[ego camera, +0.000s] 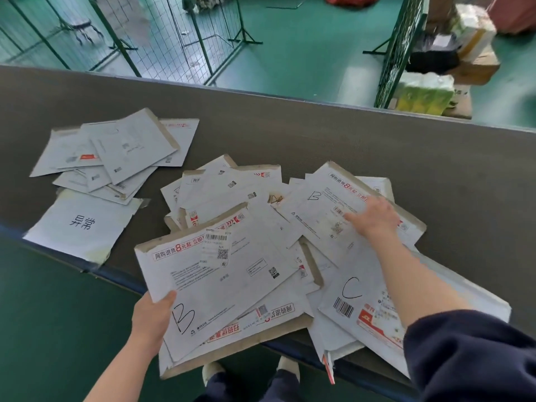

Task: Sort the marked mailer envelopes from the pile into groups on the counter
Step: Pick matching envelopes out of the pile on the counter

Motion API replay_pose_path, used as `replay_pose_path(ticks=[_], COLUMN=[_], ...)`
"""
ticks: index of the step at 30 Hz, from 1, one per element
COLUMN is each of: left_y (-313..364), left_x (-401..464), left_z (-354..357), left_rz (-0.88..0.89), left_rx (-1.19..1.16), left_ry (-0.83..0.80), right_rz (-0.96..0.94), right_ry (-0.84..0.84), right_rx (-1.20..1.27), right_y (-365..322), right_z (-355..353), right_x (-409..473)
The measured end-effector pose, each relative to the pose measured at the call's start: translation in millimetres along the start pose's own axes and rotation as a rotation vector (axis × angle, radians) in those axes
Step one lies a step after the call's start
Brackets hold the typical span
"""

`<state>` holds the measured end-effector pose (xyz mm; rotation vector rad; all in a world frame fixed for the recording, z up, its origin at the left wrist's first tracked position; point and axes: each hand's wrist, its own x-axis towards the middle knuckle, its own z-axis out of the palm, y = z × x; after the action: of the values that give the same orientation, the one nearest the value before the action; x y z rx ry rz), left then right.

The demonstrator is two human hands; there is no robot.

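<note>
Two hands over a grey tabletop (319,132). Left hand (152,320) gripping the near corner of one mailer marked B (220,274), thumb on top, fingers hidden beneath; mailer raised at a tilt above the main pile (232,187). Right hand (375,217) reaching forward, fingers spread wide and fairly straight, pressing flat on a second mailer marked B (324,204), holding nothing curled. Just beside and nearer than the right hand, under its forearm, one mailer marked C (352,297), hanging partly over the tabletop's near edge. Between the two hands, a loose overlapping heap, too tangled to count exactly, one partly covered letter resembling an A (275,199) showing. Well to the far left of the left hand, a separate group of mailers (116,152), roughly six, overlapping. Nearer than that group, one white sheet with two printed characters (82,221). Beyond the tabletop, green wire fencing (174,39) and stacked parcels (464,47) on a green floor.
</note>
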<state>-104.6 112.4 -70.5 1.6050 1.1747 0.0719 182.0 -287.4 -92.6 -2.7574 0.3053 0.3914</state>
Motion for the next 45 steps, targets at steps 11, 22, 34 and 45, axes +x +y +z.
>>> replay_pose_path(ticks=[11, 22, 34, 45], left_y=[1, 20, 47, 27], left_x=[12, 11, 18, 55], left_z=[36, 44, -59, -318], left_rz=[-0.097, -0.118, -0.034, 0.087], left_rx=[-0.021, -0.066, -0.233, 0.025], left_ry=[-0.101, -0.169, -0.174, -0.068], right_rz=[0.122, -0.306, -0.900, -1.103], right_ry=[-0.127, 0.395, 0.308, 0.139], right_rx=[-0.192, 0.238, 0.559, 0.500], right_y=[37, -72, -290, -508], right_z=[-16, -63, -63, -3], right_x=[50, 20, -66, -183])
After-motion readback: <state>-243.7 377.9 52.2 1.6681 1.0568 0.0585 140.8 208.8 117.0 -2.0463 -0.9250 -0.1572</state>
